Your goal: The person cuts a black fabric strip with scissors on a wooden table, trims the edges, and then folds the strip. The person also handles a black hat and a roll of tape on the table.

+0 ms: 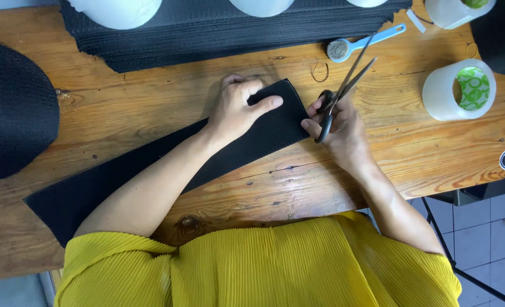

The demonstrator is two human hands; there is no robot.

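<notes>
hands on a black strip, scissors at its end

the left hand (238, 111) lies palm down on the black fabric strip (150, 170), fingers curled and pressing its end flat against the wooden bench (150, 108), the forefinger stretched toward the strip's short edge. the right hand (340, 128) is closed through the dark handles of a pair of scissors (343, 91), thumb and fingers in the loops; its fingertips touch the strip's end, and the slim blades stand slightly apart, pointing up and away over the bench. the strip runs long and slantwise from that end, under the left forearm, to the bench's near-left edge.

beyond the hands a thick stack of black sheets (218, 28) lies along the far side, with white rounded forms (119, 8) on it. a small brush with a light blue handle (363, 42) lies just past the blade tips. to the right stands a roll of clear tape (460, 91). a black mesh pile (13, 108) sits at far left. the person wears a yellow pleated top (264, 267).
</notes>
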